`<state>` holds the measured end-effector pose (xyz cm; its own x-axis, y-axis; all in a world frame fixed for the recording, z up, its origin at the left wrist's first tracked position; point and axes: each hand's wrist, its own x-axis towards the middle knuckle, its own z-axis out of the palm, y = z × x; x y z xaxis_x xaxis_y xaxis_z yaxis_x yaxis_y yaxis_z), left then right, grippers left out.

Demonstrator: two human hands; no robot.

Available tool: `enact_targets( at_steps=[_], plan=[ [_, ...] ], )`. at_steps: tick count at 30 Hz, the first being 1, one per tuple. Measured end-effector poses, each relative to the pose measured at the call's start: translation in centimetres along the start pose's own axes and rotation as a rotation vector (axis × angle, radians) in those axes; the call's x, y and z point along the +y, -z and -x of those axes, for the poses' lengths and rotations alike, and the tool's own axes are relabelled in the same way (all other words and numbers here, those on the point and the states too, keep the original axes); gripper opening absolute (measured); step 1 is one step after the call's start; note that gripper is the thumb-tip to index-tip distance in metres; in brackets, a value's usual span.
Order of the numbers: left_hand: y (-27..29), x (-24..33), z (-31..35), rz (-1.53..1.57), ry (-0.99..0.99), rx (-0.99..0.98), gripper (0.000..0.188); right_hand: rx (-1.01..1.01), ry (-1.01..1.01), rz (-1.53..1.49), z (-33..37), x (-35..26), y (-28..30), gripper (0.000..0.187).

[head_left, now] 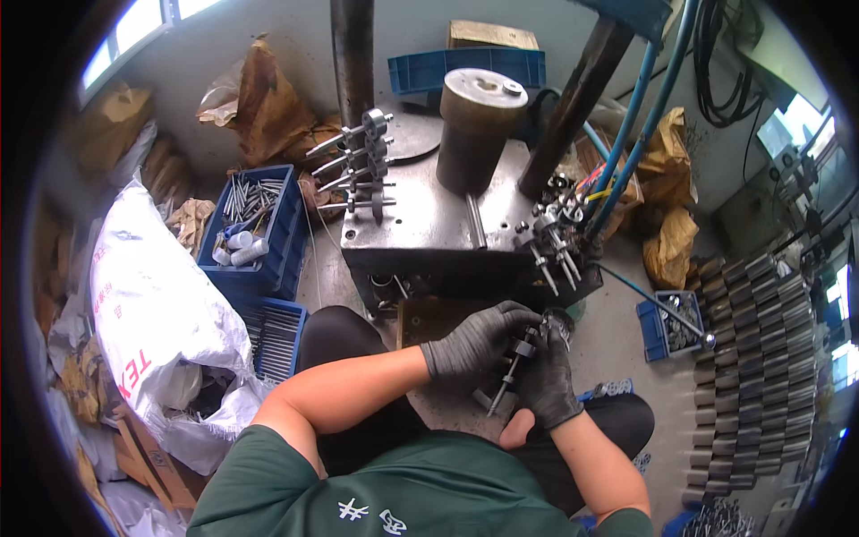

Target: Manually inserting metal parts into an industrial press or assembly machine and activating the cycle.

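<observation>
My hands, both in dark grey gloves, meet above my lap in front of a steel press bench (pixel 403 213). My right hand (pixel 548 380) is closed around a metal shaft with a collar (pixel 514 362), whose thin end slants down toward me. From the left, my left hand (pixel 479 342) reaches across with its fingers pinched near the shaft's upper end; what lies between its fingertips is hidden. Similar shafts with round collars (pixel 376 166) stand stacked on the bench's left side. More shafts (pixel 550 242) lie at its right front corner.
A thick upright cylinder (pixel 474 134) stands on the bench between two posts. At left are a blue crate (pixel 291 224) of metal rods and white tubes, and a large white sack (pixel 157 304). On the right, a small blue bin (pixel 656 336) sits beside stacked metal cylinders (pixel 747 376).
</observation>
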<state>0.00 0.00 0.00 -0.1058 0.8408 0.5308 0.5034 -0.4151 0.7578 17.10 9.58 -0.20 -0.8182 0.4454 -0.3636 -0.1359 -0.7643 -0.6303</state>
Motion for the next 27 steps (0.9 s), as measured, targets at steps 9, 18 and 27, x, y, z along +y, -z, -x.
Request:
enact_targets(
  at_steps=[9, 18, 27],
  plan=[
    [0.0, -1.9, -0.8, 0.538, 0.56, -0.185, 0.038, 0.164, 0.081, 0.304, -0.7, 0.9, 0.5, 0.059],
    [0.8, -0.4, -1.3, -0.204, 0.22, 0.011, 0.043, 0.19, 0.428, 0.618, 0.3, -1.0, 2.7, 0.036],
    [-0.2, 0.0, -1.2, 0.094, 0.284, 0.113, 0.04, 0.204, 0.423, 0.589, -0.3, 0.4, 2.6, 0.028]
  ],
)
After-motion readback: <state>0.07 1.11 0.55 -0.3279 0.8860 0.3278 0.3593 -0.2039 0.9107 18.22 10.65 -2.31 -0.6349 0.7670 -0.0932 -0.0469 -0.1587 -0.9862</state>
